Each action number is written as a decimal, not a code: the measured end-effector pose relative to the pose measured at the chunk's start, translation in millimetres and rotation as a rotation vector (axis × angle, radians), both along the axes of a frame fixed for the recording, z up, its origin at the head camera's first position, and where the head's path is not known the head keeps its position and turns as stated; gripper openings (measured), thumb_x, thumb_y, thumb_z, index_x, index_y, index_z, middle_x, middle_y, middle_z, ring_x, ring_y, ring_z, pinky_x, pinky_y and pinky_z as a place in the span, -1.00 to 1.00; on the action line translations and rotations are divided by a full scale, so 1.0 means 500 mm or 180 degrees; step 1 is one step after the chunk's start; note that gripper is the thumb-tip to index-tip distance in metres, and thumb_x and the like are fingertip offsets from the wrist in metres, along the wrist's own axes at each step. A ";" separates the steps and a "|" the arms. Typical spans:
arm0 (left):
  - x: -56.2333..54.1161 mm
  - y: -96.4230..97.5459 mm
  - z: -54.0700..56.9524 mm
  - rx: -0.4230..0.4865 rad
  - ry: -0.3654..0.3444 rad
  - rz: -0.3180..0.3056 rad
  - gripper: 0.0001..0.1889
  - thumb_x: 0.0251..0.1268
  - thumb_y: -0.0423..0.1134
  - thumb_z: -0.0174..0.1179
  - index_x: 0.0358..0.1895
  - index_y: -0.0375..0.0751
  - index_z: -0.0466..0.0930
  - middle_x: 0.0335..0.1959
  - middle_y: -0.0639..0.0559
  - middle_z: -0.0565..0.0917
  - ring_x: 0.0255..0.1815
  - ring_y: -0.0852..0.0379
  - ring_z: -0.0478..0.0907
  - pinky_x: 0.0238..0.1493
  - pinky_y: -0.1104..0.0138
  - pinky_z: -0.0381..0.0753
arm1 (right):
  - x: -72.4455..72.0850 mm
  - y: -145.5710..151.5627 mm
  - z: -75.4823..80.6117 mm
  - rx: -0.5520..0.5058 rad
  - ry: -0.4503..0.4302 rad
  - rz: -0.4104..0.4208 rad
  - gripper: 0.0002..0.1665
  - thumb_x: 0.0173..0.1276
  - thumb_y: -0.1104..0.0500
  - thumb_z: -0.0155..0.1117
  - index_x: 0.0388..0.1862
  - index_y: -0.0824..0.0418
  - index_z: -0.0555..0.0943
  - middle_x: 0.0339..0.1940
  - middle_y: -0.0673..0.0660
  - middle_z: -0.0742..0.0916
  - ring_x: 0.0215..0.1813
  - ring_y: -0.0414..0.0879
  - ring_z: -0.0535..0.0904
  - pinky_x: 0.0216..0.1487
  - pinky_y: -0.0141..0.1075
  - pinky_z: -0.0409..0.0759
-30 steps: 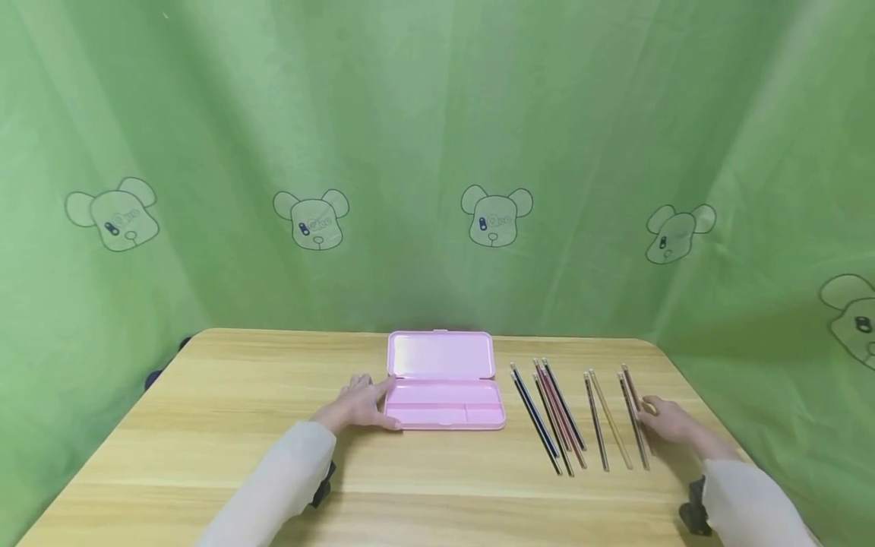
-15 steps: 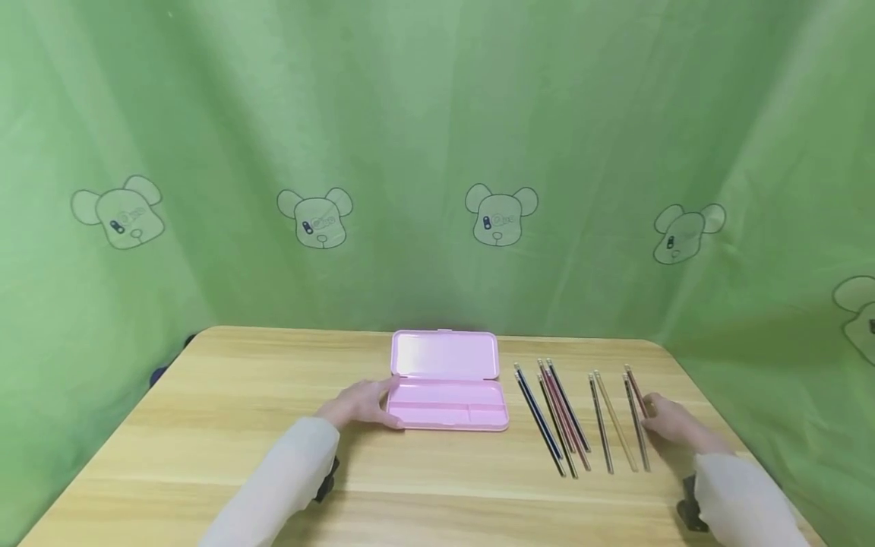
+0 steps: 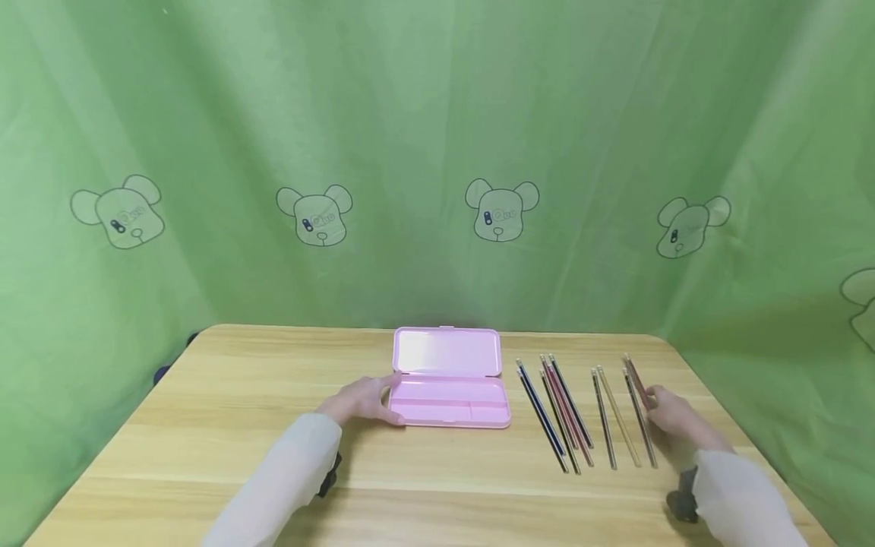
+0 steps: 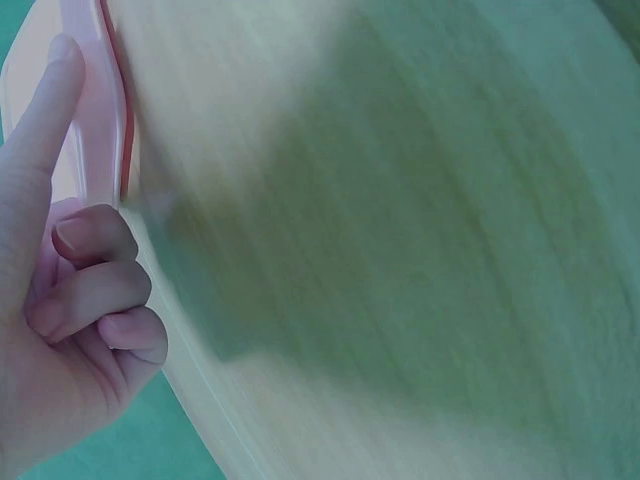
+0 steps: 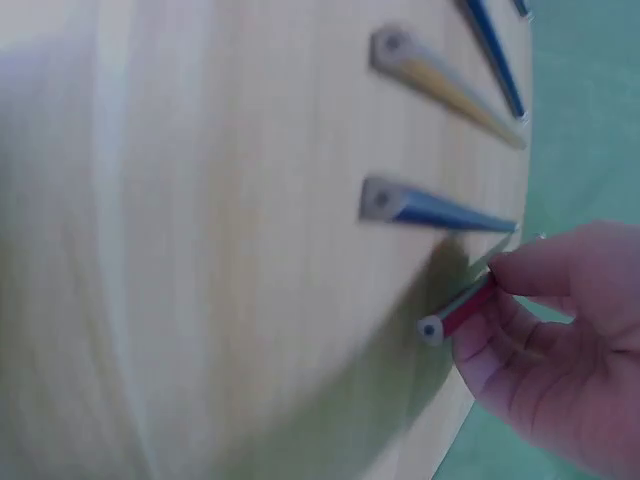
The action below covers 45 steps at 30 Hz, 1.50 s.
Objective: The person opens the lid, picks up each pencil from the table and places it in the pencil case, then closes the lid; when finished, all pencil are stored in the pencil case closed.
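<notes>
At the left of the tabletop (image 3: 444, 463), the person's left hand (image 3: 362, 400) holds the left end of an open pink pencil case (image 3: 447, 389), its grip clamped there with the thumb at the near corner; the lid (image 3: 447, 352) lies back toward the green curtain (image 3: 403, 114). Just beside the case, two dark blue pencils (image 3: 542, 410) slant toward the person, followed by a cluster of red and dark pencils (image 3: 563, 403). Next come a dark pencil (image 3: 604, 418), a yellow pencil (image 3: 619, 416) and another dark one. Rightmost, a red pencil (image 3: 636, 376) sits pinched between thumb and fingers in the right hand's (image 3: 673, 416) grip, near the tabletop's right edge.
</notes>
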<state>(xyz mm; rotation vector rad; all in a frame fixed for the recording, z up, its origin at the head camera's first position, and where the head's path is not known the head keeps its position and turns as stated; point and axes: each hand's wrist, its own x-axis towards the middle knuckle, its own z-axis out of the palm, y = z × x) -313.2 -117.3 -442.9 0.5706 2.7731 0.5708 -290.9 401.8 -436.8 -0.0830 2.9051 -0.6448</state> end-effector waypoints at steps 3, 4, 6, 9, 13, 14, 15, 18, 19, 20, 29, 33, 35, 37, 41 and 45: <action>0.000 0.000 0.000 0.0006 -0.0019 -0.0013 -0.01 -0.19 0.15 0.38 0.38 -0.07 0.14 0.26 -0.28 0.34 0.23 -0.22 0.33 0.24 0.02 0.31 | -0.005 -0.011 0.004 -0.0066 0.0187 0.0018 -0.43 0.17 0.42 -0.06 0.12 0.70 0.10 -0.11 0.69 0.43 -0.06 0.55 0.36 -0.06 0.28 0.40; 0.000 0.000 0.000 0.0020 -0.0022 -0.0014 -0.02 -0.19 0.14 0.39 0.38 -0.07 0.14 0.26 -0.28 0.34 0.23 -0.22 0.33 0.24 0.02 0.31 | -0.007 -0.017 0.006 -0.0121 0.0242 0.0024 -0.43 0.17 0.44 -0.07 0.14 0.69 0.09 -0.15 0.67 0.46 -0.10 0.51 0.41 -0.09 0.25 0.45; 0.000 -0.001 0.000 0.0048 -0.0026 -0.0010 -0.02 -0.18 0.13 0.39 0.38 -0.09 0.14 0.27 -0.27 0.33 0.24 -0.21 0.32 0.25 0.03 0.29 | -0.012 -0.029 0.008 -0.0204 0.0404 0.0088 -0.44 0.17 0.46 -0.08 0.15 0.67 0.12 -0.27 0.58 0.52 -0.25 0.36 0.50 -0.23 0.10 0.55; 0.000 -0.001 0.000 0.0083 -0.0026 -0.0016 -0.02 -0.17 0.11 0.39 0.38 -0.11 0.13 0.28 -0.26 0.32 0.25 -0.21 0.31 0.26 0.04 0.28 | -0.016 -0.058 0.013 -0.0336 0.0577 0.0242 -0.46 0.16 0.50 -0.06 0.16 0.60 0.18 -0.43 0.39 0.55 -0.44 0.10 0.49 -0.45 -0.14 0.57; 0.000 -0.001 -0.001 0.0151 -0.0040 -0.0051 -0.03 -0.15 0.08 0.39 0.38 -0.14 0.13 0.31 -0.22 0.28 0.27 -0.21 0.28 0.28 0.04 0.26 | -0.020 -0.102 0.015 -0.0479 0.0758 0.0526 -0.49 0.16 0.52 0.00 0.14 0.53 0.28 -0.49 0.26 0.55 -0.50 -0.06 0.42 -0.56 -0.32 0.47; 0.000 -0.001 -0.002 0.0170 -0.0048 -0.0061 -0.03 -0.14 0.08 0.39 0.38 -0.14 0.13 0.32 -0.21 0.27 0.27 -0.21 0.27 0.29 0.04 0.25 | -0.021 -0.113 0.015 -0.0509 0.0782 0.0588 -0.50 0.16 0.52 0.01 0.14 0.51 0.30 -0.49 0.26 0.55 -0.50 -0.06 0.42 -0.55 -0.32 0.47; 0.000 -0.001 -0.002 0.0184 -0.0055 -0.0074 -0.03 -0.14 0.08 0.39 0.38 -0.15 0.12 0.33 -0.19 0.26 0.28 -0.21 0.26 0.29 0.04 0.24 | -0.023 -0.123 0.015 -0.0543 0.0792 0.0639 -0.49 0.15 0.53 0.02 0.14 0.50 0.31 -0.47 0.27 0.56 -0.48 -0.04 0.44 -0.53 -0.31 0.49; -0.001 -0.002 -0.003 0.0224 -0.0066 -0.0089 -0.04 -0.13 0.07 0.38 0.38 -0.16 0.12 0.35 -0.16 0.23 0.29 -0.20 0.24 0.30 0.04 0.22 | -0.033 -0.153 0.013 -0.0589 0.0806 0.0793 -0.48 0.14 0.53 0.05 0.14 0.45 0.36 -0.44 0.25 0.58 -0.41 0.01 0.47 -0.43 -0.27 0.51; -0.001 -0.002 -0.003 0.0232 -0.0065 -0.0089 -0.04 -0.13 0.07 0.38 0.38 -0.17 0.12 0.36 -0.15 0.23 0.30 -0.20 0.24 0.31 0.04 0.22 | -0.037 -0.163 0.012 -0.0594 0.0808 0.0839 -0.49 0.14 0.52 0.06 0.14 0.44 0.38 -0.43 0.24 0.58 -0.40 0.02 0.48 -0.42 -0.26 0.51; -0.001 -0.002 -0.003 0.0238 -0.0065 -0.0088 -0.04 -0.13 0.06 0.39 0.38 -0.17 0.12 0.36 -0.15 0.23 0.30 -0.20 0.24 0.31 0.04 0.21 | -0.040 -0.172 0.010 -0.0633 0.0766 0.0851 -0.49 0.15 0.52 0.06 0.14 0.42 0.39 -0.43 0.23 0.58 -0.40 0.03 0.47 -0.42 -0.25 0.51; -0.001 -0.001 -0.005 0.0297 -0.0106 -0.0073 -0.02 -0.15 0.05 0.40 0.39 -0.16 0.11 0.34 -0.20 0.24 0.30 -0.19 0.24 0.31 0.04 0.21 | -0.063 -0.266 0.005 -0.0668 0.0834 0.1227 -0.60 0.16 0.48 0.11 0.02 0.40 0.51 -0.42 0.21 0.60 -0.38 -0.09 0.45 -0.33 -0.23 0.53; -0.003 -0.003 -0.008 0.0305 -0.0107 -0.0062 -0.01 -0.15 0.06 0.40 0.39 -0.16 0.10 0.33 -0.22 0.25 0.30 -0.19 0.24 0.31 0.05 0.22 | -0.073 -0.314 0.002 -0.0660 0.0889 0.1463 -0.66 0.15 0.47 0.14 -0.05 0.36 0.58 -0.47 0.19 0.61 -0.43 -0.16 0.41 -0.39 -0.34 0.46; -0.003 -0.003 -0.010 0.0313 -0.0114 -0.0056 -0.01 -0.15 0.05 0.40 0.39 -0.16 0.09 0.33 -0.23 0.25 0.29 -0.19 0.25 0.30 0.04 0.22 | -0.078 -0.339 0.000 -0.0630 0.0936 0.1589 -0.68 0.14 0.45 0.17 -0.09 0.35 0.61 -0.47 0.16 0.62 -0.43 -0.18 0.42 -0.38 -0.37 0.44; -0.004 -0.004 -0.012 0.0318 -0.0114 -0.0053 -0.01 -0.15 0.05 0.40 0.39 -0.16 0.09 0.33 -0.23 0.25 0.30 -0.19 0.24 0.30 0.04 0.22 | -0.080 -0.364 -0.001 -0.0620 0.0936 0.1709 -0.68 0.13 0.44 0.19 -0.10 0.35 0.61 -0.46 0.15 0.63 -0.42 -0.18 0.44 -0.37 -0.38 0.45; -0.005 -0.004 -0.012 0.0307 -0.0101 -0.0064 -0.01 -0.14 0.06 0.39 0.40 -0.15 0.08 0.34 -0.22 0.25 0.29 -0.20 0.25 0.30 0.04 0.22 | -0.078 -0.412 0.001 -0.0562 0.0878 0.1877 -0.68 0.11 0.44 0.19 -0.11 0.36 0.61 -0.38 0.12 0.63 -0.33 -0.15 0.48 -0.26 -0.36 0.49; -0.005 -0.003 -0.009 0.0300 -0.0105 -0.0070 -0.02 -0.13 0.06 0.39 0.40 -0.14 0.08 0.34 -0.21 0.24 0.29 -0.21 0.24 0.30 0.02 0.22 | -0.072 -0.450 0.003 -0.0489 0.0834 0.1925 -0.71 0.11 0.45 0.18 -0.16 0.33 0.62 -0.41 0.09 0.60 -0.33 -0.15 0.48 -0.26 -0.38 0.51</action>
